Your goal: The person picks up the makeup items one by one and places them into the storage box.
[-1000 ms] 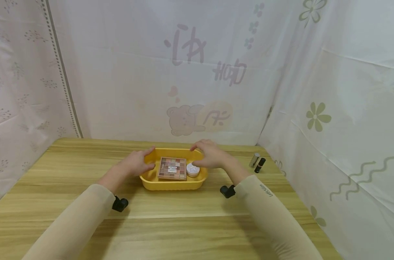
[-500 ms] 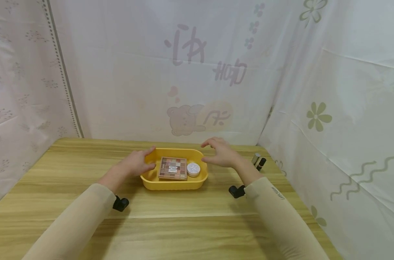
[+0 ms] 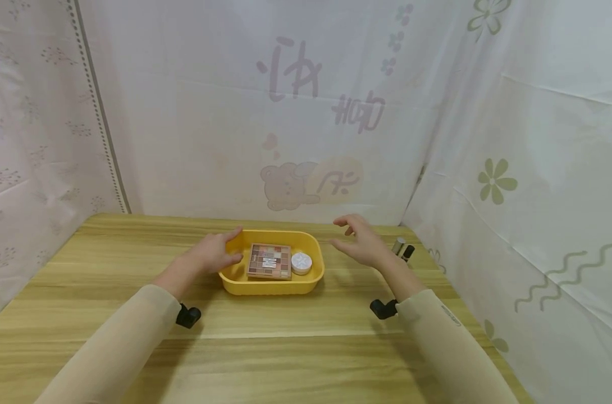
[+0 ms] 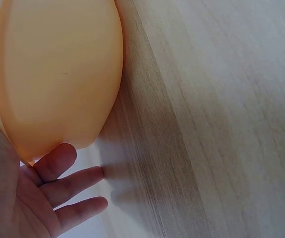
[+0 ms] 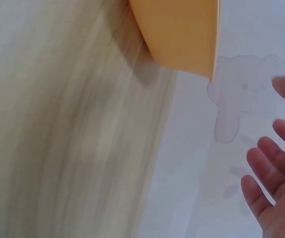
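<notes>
A yellow plastic tray (image 3: 273, 288) stands on the wooden table. Inside it lie an eyeshadow palette (image 3: 269, 261) and, to its right, a small round white case (image 3: 301, 262) with a star on its lid. At the tray's left end my left hand (image 3: 212, 255) grips the wall, thumb over the rim and fingers outside; the left wrist view shows a fingertip against the outer wall (image 4: 63, 74). My right hand (image 3: 364, 244) hovers to the right of the tray, apart from it, fingers spread and holding nothing. In the right wrist view its fingers (image 5: 276, 163) are loosely bent.
Two small cosmetic tubes, one metallic (image 3: 398, 245) and one black (image 3: 408, 253), stand at the table's right side, partly behind the right hand and wrist. White printed curtains (image 3: 210, 140) enclose the table (image 3: 265, 359) at the back and sides.
My right hand has come away from the round white case and over the tray's right rim, moving right toward the small tubes. The left hand and the tray have stayed in place.
</notes>
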